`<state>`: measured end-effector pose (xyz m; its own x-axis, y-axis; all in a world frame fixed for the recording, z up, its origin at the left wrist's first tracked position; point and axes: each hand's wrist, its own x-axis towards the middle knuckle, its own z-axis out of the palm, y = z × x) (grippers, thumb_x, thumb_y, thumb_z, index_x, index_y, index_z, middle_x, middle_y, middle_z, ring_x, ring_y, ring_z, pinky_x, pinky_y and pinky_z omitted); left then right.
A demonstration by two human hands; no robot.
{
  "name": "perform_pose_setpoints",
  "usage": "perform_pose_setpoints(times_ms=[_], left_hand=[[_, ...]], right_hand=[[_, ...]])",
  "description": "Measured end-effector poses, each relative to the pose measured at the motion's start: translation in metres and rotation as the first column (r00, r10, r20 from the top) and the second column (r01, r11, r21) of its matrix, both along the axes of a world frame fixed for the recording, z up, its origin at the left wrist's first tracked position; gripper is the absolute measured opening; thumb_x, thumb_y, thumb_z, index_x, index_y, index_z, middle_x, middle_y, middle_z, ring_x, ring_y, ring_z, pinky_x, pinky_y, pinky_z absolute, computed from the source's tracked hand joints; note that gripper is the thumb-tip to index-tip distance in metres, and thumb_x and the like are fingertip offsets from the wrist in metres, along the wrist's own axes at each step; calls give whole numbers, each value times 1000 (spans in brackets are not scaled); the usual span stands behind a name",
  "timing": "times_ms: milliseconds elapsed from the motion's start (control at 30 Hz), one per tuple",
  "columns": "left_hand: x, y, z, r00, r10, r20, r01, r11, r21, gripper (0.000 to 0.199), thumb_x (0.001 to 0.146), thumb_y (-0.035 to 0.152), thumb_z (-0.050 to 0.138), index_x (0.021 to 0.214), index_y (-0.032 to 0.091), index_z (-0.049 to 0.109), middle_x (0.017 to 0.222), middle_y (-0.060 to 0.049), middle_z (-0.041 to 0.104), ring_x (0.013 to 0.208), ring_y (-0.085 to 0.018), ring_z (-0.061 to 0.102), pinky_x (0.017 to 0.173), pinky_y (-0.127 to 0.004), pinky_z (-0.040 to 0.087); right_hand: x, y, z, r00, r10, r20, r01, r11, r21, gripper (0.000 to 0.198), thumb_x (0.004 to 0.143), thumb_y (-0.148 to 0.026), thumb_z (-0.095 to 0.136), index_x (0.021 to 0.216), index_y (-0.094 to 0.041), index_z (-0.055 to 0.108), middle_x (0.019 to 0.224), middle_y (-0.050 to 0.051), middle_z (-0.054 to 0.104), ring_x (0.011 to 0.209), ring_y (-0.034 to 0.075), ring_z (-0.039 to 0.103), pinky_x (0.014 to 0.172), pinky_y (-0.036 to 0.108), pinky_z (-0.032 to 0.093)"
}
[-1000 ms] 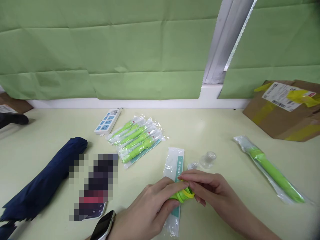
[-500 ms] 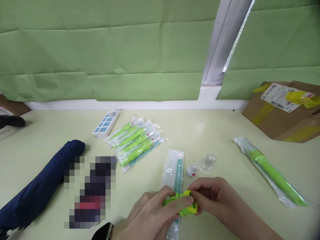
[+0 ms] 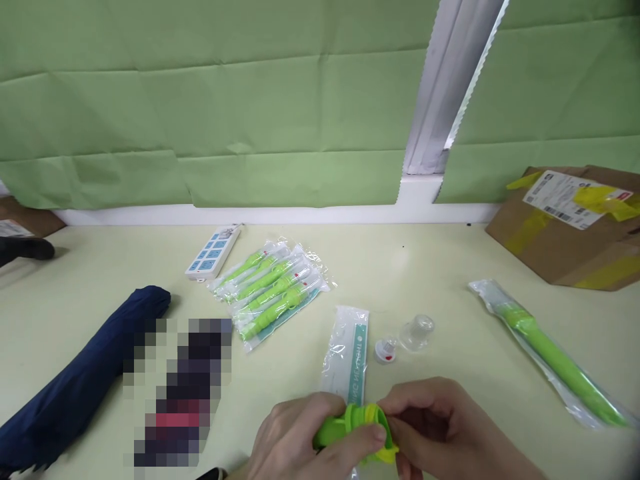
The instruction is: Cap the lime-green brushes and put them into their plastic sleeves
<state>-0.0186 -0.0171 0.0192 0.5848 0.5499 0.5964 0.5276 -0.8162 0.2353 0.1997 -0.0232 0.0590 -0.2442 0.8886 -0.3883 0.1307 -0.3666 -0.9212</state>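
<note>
1. While both hands meet at the near edge of the table (image 3: 450,260), a green plastic piece (image 3: 350,427) with a yellow-rimmed end sits gripped between them, just over the near end of an opened clear wrapper (image 3: 347,350).
2. The left hand (image 3: 295,443) has its fingers curled tight around the green piece's left part, thumb laid across the top.
3. The right hand (image 3: 440,427) pinches the yellow-rimmed end, fingers bent closed on it.
4. Just beyond the green piece and to its right lie a small white cap (image 3: 386,349) with a red mark and a clear cup-shaped cap (image 3: 417,332).
5. Farther off, beyond and left of the green piece, a pile of bagged green pieces (image 3: 270,290) rests beside a white power strip (image 3: 213,251).
6. Well to the right of the green piece lies one long bagged green item (image 3: 550,353), a taped cardboard box (image 3: 565,230) behind it.
7. Well to the left of the green piece lies a folded navy umbrella (image 3: 80,387).
</note>
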Motion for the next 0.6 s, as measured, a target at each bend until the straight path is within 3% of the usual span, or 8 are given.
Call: perform_pose_setpoints(times_ms=[200,367,467,533,600], left_hand=[[5,7,-12,995,0,105,-8,997,76,42,99,11,33,130,23,59,93,-8,68,72,-17,69,55,-26,59],[3,6,-21,990,21,141,-9,996,-88,52,92,2,39,136,25,54,106,-11,67,84,-20,71,64,-31,60],[3,8,-19,964,-115,239,171,959,-228,43,99,13,46,139,25,51,106,-11,67,87,-21,71,68,-31,60],[4,11,-19,899,-213,383,328,907,-265,38,102,25,50,140,25,51,103,-10,68,83,-19,71,68,-27,59],[5,14,-19,842,-236,485,410,865,-291,36,102,33,52,137,26,54,100,-9,70,79,-18,71,68,-26,59]], right_hand=[[-19,-4,-8,995,-96,35,90,986,143,16,74,-30,74,66,-22,63,55,-8,50,53,9,48,51,21,41],[-23,-5,-13,994,-104,39,99,988,116,13,76,-27,67,70,-23,57,54,-10,43,50,8,41,47,20,35],[-21,-4,-11,999,-52,-13,53,995,80,16,76,-27,71,70,-22,57,54,-10,45,50,8,43,48,20,36],[-20,-2,-10,996,-19,-84,22,999,38,21,75,-32,76,70,-20,59,55,-9,48,50,7,46,47,20,36],[-18,0,-10,986,-23,-165,18,999,-26,27,73,-37,81,69,-19,61,55,-8,50,49,7,48,46,20,35]])
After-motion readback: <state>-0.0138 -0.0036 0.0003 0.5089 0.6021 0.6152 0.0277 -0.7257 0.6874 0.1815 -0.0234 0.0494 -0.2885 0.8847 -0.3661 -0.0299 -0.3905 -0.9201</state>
